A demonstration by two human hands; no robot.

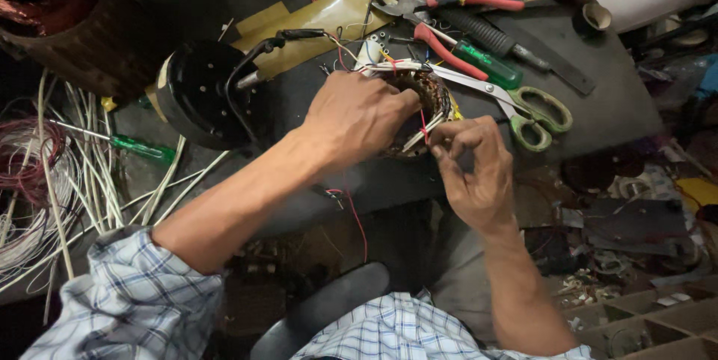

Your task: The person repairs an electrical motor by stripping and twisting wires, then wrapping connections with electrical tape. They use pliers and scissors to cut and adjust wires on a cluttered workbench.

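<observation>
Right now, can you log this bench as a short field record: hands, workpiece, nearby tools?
left hand: gripping the wound motor stator from above
right hand: pinching a thin red wire at the stator's edge
tools right: green-handled scissors, red-handled pliers, green screwdriver
left side: black round motor housing, white wire bundle

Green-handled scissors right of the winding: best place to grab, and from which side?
Take the scissors by the green loops, coming from the lower right. The loops lie flat and clear at the bench edge, while the blades run up-left under the red-handled pliers toward the motor winding.
</observation>
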